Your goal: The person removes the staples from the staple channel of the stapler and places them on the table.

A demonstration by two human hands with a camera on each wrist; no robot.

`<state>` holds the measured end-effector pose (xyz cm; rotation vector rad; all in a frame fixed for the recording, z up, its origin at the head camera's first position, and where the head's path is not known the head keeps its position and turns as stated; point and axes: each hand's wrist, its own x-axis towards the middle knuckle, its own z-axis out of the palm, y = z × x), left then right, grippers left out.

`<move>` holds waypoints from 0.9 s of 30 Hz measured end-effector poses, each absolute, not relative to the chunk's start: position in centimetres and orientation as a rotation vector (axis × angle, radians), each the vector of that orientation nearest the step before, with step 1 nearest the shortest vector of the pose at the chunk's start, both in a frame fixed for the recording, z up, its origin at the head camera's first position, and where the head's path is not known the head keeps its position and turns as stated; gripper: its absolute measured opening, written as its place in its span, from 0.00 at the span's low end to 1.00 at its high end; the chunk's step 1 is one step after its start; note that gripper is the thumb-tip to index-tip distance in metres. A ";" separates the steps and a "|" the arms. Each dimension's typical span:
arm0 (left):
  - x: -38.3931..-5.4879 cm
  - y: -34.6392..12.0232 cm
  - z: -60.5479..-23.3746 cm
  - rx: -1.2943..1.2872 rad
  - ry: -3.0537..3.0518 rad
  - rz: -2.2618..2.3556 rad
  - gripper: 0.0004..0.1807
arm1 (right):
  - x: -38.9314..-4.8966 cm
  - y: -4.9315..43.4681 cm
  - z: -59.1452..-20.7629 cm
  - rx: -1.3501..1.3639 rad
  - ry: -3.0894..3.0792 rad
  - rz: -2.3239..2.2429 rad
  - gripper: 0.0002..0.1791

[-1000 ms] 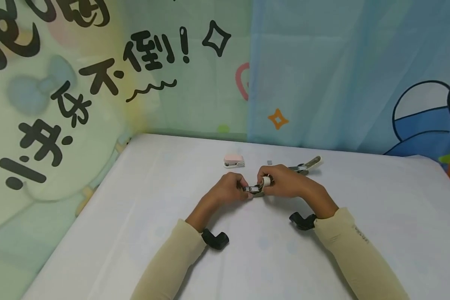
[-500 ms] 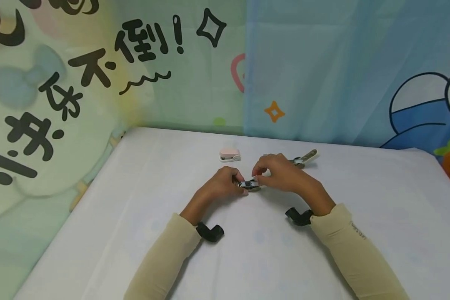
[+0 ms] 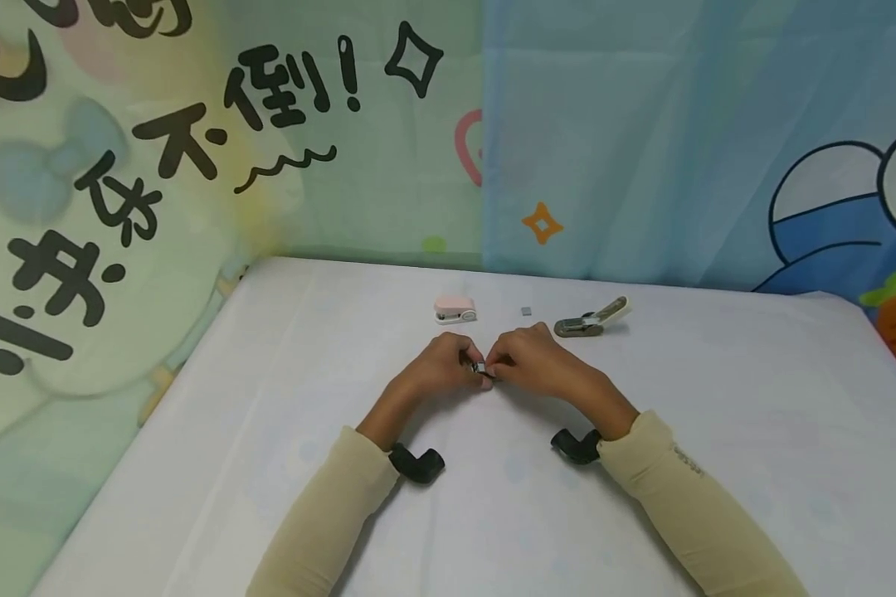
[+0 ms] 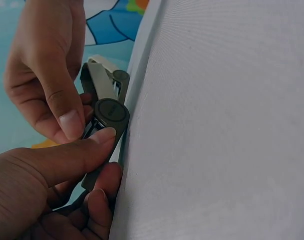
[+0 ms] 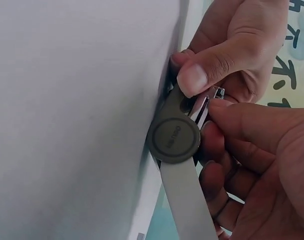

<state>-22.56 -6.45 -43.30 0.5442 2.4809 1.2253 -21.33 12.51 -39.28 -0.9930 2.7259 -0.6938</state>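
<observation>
My left hand (image 3: 448,365) grips the front of a dark grey-green stapler (image 5: 174,140), its thumb pressed on the side. The stapler stands opened, its pale lid (image 5: 187,200) swung back from the round hinge, with the metal staple channel (image 5: 202,110) exposed. From the other side my right hand (image 3: 530,356) meets the left one; its thumb and fingers pinch at the channel, close to the hinge. In the head view both hands hide most of the stapler. What exactly lies between the right fingertips, I cannot tell.
Behind the hands on the white-covered table (image 3: 493,497) stand a small pink-and-white stapler (image 3: 455,309) and, to the right, another grey-green stapler (image 3: 590,319) with its lid raised. A small grey piece (image 3: 526,311) lies between them. Printed cloth (image 3: 605,166) hangs behind the table.
My right hand let go of the lid end, lifted slightly, then came down and left to the channel. The far stapler and small grey piece show again. My left hand keeps its grip.
</observation>
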 end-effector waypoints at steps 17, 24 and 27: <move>-22.6 -6.5 -43.2 0.538 2.494 1.224 0.11 | -21.5 12.1 -40.0 -0.952 2.750 -0.762 0.03; -22.6 -6.5 -43.2 0.541 2.496 1.224 0.11 | -21.3 12.1 -39.9 -1.041 2.777 -0.778 0.04; -22.6 -6.6 -43.2 0.548 2.494 1.224 0.11 | -21.3 12.1 -39.9 -1.070 2.749 -0.825 0.02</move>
